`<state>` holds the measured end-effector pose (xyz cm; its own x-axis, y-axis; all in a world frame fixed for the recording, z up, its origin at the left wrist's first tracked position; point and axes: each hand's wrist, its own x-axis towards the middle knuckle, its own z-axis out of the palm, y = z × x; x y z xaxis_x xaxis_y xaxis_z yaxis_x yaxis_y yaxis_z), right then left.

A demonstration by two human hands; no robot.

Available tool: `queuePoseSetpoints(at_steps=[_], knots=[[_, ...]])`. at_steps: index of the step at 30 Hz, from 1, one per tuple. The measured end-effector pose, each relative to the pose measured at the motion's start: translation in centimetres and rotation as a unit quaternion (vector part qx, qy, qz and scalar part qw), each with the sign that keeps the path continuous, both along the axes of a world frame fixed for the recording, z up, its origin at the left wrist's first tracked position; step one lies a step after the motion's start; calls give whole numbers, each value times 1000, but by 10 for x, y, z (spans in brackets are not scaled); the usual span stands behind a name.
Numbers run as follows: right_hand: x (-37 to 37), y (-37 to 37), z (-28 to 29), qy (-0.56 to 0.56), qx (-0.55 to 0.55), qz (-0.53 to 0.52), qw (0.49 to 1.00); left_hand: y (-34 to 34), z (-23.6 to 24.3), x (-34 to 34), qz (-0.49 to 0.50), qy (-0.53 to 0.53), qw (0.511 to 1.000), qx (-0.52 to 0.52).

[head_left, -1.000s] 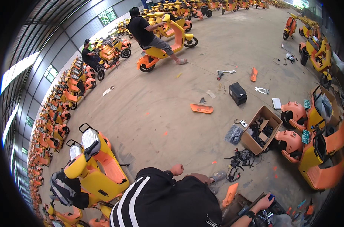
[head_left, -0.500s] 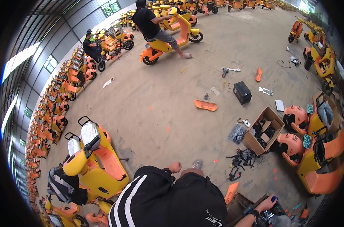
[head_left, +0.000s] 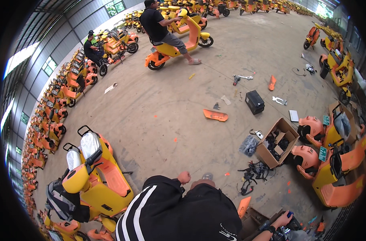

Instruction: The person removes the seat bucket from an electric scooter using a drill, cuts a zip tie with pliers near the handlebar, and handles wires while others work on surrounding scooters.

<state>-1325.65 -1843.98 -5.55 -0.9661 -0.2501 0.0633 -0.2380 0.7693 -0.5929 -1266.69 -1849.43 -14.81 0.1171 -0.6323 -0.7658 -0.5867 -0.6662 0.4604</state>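
Observation:
My left hand (head_left: 184,177) is curled into a fist above the floor, near my knee; whatever may be inside it is hidden. At the lower right, my right hand (head_left: 283,220) reaches over a dark open box (head_left: 253,219) of jumbled metal parts and tools. Its fingers are closed on a small blue object (head_left: 290,214), too small to name. Beside that box lies an orange plastic panel (head_left: 243,206). Ahead of it on the floor are a tangle of black cables (head_left: 253,173) and a cardboard box (head_left: 278,143) holding dark parts.
Yellow-and-orange scooters stand at my left (head_left: 106,176) and right (head_left: 332,176). A black box-shaped unit (head_left: 255,102), an orange panel (head_left: 215,115) and a wrench (head_left: 243,77) lie ahead. A person (head_left: 157,26) sits on a scooter farther off; another person (head_left: 91,49) is at the left.
The whole view has shifted slightly, so the floor items and scooters appear a little farther left. My left hand stays a fist, and my right hand remains over the box with the blue object.

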Motion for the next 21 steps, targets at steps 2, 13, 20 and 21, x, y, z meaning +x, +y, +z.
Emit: queuePoseSetpoints(at_steps=[2,13,20,21], knots=[[-7,4,-10,-4,-8,5,1000,1,2,1,-6,-8,1000,12],[14,17,0,37,-76,11,996,-86,85,111,400,194,856,-263],[30,29,-7,23,-173,11,985,-134,239,145,452,347,699,-432],[34,31,-6,6,-193,14,981,-135,235,142,458,384,697,-396]])
